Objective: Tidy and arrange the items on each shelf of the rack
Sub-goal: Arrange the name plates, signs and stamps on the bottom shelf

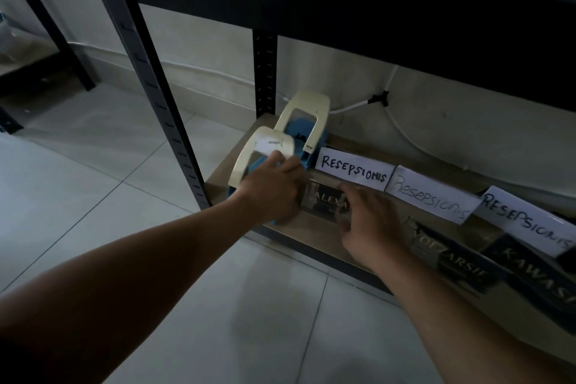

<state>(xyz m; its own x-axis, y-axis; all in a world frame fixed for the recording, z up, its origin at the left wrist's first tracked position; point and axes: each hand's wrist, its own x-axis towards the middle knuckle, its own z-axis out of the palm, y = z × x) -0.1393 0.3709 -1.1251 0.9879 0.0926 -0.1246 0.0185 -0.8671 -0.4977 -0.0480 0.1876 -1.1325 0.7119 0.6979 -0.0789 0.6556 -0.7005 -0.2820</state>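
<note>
Both hands are reaching into the bottom shelf [224, 174] of the dark metal rack [149, 72]. Left hand [271, 190] is gripping the handle of the near cream-and-blue hole punch [249, 156], fingers curled over its front edge at the shelf's left end. A second hole punch [307, 121] is sitting just behind it, against the rear post. Right hand [371, 221] is lying released, fingers spread and resting at the right end of the dark "ALEXA" nameplate [324, 204], which is lying flat between the two hands; whether it is actually pressing it, cannot tell. Three white "RESEPSIONIS" paper signs [355, 170] [433, 193] [526, 218] are standing in a row along the shelf to the right. Two more dark nameplates [452, 259] [536, 268] are lying in front of them, partly overlapping. White cable [352, 106] is running along the wall behind.
</note>
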